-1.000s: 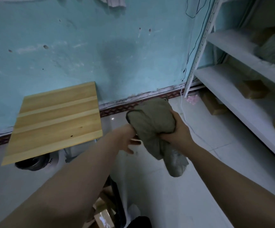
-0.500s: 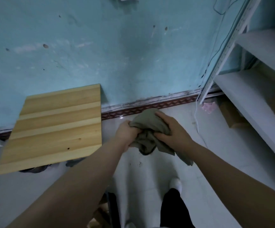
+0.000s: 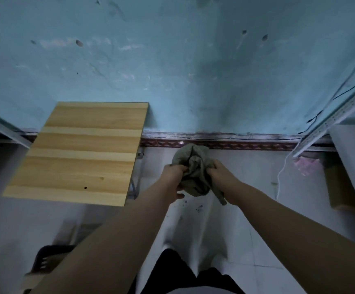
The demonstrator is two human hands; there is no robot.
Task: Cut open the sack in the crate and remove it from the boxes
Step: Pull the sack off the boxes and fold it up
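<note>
Sack, one only and balled tighter than half a second ago, is held in the air right of the one table, between two hands: the left hand clutches its left folds, the right hand grips its right side, with a tail hanging below.

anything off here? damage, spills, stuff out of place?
Minor only. The wall is pitted and scuffed, a pink scrap lies by the shelf post, and dark specks dot the floor below the sack, bunched between left hand and right hand.
</note>
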